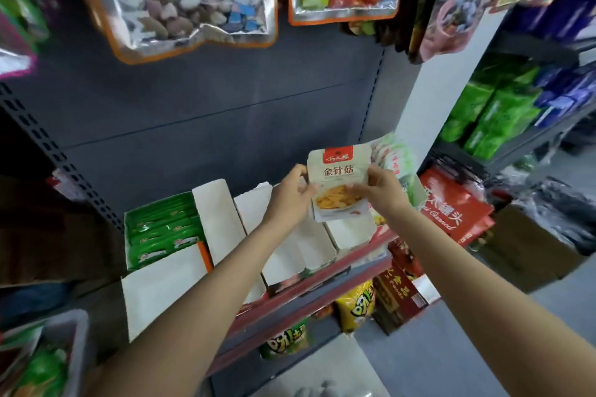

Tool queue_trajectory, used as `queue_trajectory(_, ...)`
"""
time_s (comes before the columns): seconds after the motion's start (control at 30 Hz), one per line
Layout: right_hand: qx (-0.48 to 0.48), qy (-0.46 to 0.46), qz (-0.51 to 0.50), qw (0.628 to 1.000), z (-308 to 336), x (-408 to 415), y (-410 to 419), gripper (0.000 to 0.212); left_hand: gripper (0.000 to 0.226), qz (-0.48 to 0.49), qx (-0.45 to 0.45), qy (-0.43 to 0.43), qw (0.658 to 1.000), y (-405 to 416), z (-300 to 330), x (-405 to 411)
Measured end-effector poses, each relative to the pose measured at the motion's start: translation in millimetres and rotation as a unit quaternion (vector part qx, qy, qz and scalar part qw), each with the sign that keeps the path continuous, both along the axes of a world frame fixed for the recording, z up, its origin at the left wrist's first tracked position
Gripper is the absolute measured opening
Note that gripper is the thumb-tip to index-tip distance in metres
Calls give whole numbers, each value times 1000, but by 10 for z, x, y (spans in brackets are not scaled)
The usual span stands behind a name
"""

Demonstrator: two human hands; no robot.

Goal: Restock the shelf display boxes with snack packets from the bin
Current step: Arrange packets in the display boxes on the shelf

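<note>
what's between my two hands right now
A stack of beige snack packets, pinched on either side by the left hand and right hand, in the head view.

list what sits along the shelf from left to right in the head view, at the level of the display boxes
green packets → white display box → left hand → beige snack packet held in both hands → right hand → red bag

Left hand (289, 195) and right hand (382, 188) raised, fingers pinching.

dark grey slotted shelving back panel (200, 106), white wall (429, 100), grey floor (451, 348)
</note>
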State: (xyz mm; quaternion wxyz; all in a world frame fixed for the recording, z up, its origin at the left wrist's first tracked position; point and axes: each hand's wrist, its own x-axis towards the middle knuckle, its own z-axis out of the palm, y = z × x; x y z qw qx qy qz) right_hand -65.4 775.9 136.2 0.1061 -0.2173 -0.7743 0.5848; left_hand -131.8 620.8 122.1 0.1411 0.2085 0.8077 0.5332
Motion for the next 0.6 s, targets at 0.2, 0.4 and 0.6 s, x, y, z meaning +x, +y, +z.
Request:
queue_trajectory(0.2,2,-4,18,1000,-91,-219,502,17,31,41,-60,33,997,393,-59,-138)
queue_trajectory(0.4,-16,-34,95,995,-367,-529,696,19,45,41,-84,-32,995,525,-196,-315)
queue_trajectory(0.6,119,-55,130,983,-608,-576,729,28,19,86,-65,9,994,579,-431,-338)
